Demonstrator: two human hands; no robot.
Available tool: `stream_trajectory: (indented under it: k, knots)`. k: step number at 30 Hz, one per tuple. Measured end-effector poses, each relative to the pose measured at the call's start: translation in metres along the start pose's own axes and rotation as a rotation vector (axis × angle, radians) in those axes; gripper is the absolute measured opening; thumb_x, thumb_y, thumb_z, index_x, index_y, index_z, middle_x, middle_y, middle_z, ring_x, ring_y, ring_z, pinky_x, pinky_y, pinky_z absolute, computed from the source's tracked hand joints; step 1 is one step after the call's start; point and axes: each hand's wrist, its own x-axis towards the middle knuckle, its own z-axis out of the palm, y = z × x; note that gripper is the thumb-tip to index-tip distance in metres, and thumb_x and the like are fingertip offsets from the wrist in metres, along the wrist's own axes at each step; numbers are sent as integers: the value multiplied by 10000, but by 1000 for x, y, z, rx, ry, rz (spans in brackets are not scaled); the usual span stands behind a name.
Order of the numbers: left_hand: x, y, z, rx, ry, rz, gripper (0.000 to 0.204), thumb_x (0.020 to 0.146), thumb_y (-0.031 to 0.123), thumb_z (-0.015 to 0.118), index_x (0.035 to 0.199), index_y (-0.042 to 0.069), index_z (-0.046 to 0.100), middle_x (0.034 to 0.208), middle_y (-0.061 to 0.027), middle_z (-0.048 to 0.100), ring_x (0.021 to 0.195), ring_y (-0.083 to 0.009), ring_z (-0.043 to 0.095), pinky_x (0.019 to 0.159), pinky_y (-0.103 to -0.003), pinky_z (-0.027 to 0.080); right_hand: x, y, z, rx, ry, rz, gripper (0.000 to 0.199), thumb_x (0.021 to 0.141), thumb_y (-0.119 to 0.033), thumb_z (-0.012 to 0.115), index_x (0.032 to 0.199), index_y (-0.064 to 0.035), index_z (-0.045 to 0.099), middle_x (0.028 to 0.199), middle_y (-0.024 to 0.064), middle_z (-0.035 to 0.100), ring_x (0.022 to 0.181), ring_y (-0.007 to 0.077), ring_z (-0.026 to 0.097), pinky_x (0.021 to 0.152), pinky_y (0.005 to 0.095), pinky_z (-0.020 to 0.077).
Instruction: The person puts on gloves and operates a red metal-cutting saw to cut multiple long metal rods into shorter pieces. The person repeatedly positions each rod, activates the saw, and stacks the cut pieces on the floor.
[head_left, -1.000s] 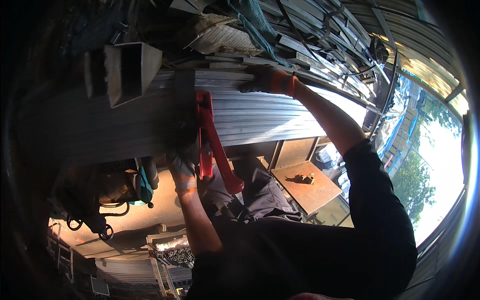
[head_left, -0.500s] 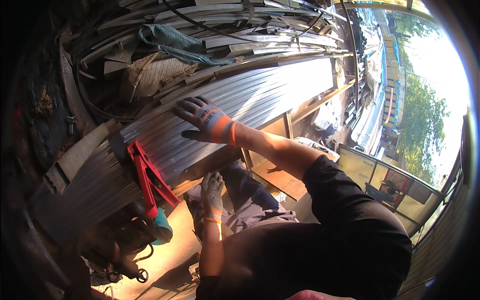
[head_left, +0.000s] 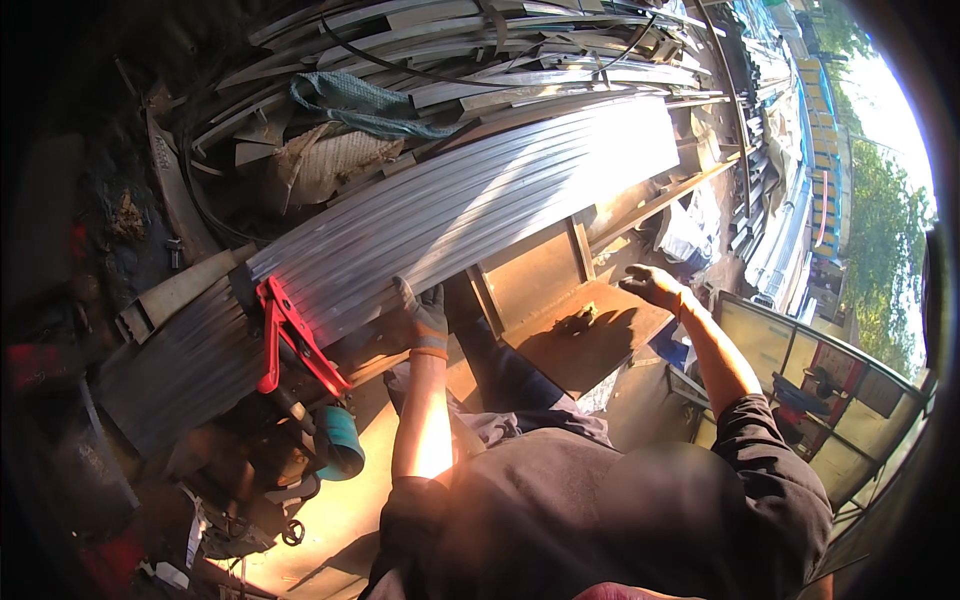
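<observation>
Two gloved hands near a bank of metal strips (head_left: 465, 215), with left hand (head_left: 428, 315) at the near edge and right hand (head_left: 655, 287) well apart from it, by the far right corner of a brown board (head_left: 580, 360). Left fingers stretched and slightly parted, apparently touching the edge but not wrapped around it. Right fingers loosely extended, with nothing visible between them; cannot tell whether in contact with the board.

Strips lying side by side, slanting from shadow at lower left to glare at upper right, between a scrap heap (head_left: 450, 90) beyond and the wearer's legs on the near side. At their near left part, a red lever (head_left: 305, 335), two arms spread in a V, free of both hands.

Judging by the lie of things, strips already lined up closely and red lever apparently in place against them. Cannot tell how much is left; shadow over the left end hides detail.

Compared with half a second ago: right hand off the strips, after lying spread on top of them; left hand up from beside the legs to the edge; more of the board uncovered. Strips and lever in much the same arrangement, despite a slight shift of view.
</observation>
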Motion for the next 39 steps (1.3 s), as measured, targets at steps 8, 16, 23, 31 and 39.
stream_trajectory:
  k: [8, 16, 23, 31, 39]
  knots:
    - [-129, -68, 48, 513, -18, -8, 416, 977, 373, 716, 1317, 173, 582, 1148, -17, 672, 1097, -184, 638, 1031, -384, 466, -7, 106, 6, -226, 10, -149, 625, 958, -429, 674, 1443, -50, 567, 1404, 233, 611, 1292, 359, 600, 1098, 390, 463]
    - [-245, -178, 84, 2040, -1354, 413, 752, 907, 265, 708, 1576, 126, 394, 1542, -216, 470, 1420, -377, 453, 1171, -453, 375, -21, 89, 1, 52, -286, -422, 584, 968, -407, 653, 1438, -68, 580, 1401, 200, 626, 1303, 323, 599, 1100, 404, 466]
    - [-250, -156, 75, 2119, -1153, 240, 625, 975, 152, 592, 1566, 97, 397, 1529, -237, 478, 1379, -392, 495, 1161, -450, 396, -36, 78, -4, 4, -541, -498, 549, 978, -387, 635, 1433, -84, 591, 1399, 171, 639, 1312, 292, 597, 1102, 415, 468]
    - [-252, -150, 68, 2073, -1254, 453, 550, 1015, 191, 541, 1529, 32, 427, 1488, -264, 513, 1400, -382, 486, 1188, -460, 361, 38, 144, 20, 569, -445, -212, 364, 1000, -375, 631, 1090, -40, 745, 904, 60, 697, 739, 175, 615, 636, 340, 471]
    - [-276, -153, 92, 1924, -1149, 869, 469, 916, 264, 725, 1307, 22, 638, 1204, -206, 693, 1117, -391, 659, 976, -458, 524, 27, 138, 23, 962, -500, 251, 413, 1011, -444, 614, 963, -66, 773, 620, 38, 614, 424, 134, 397, 414, 288, 325]
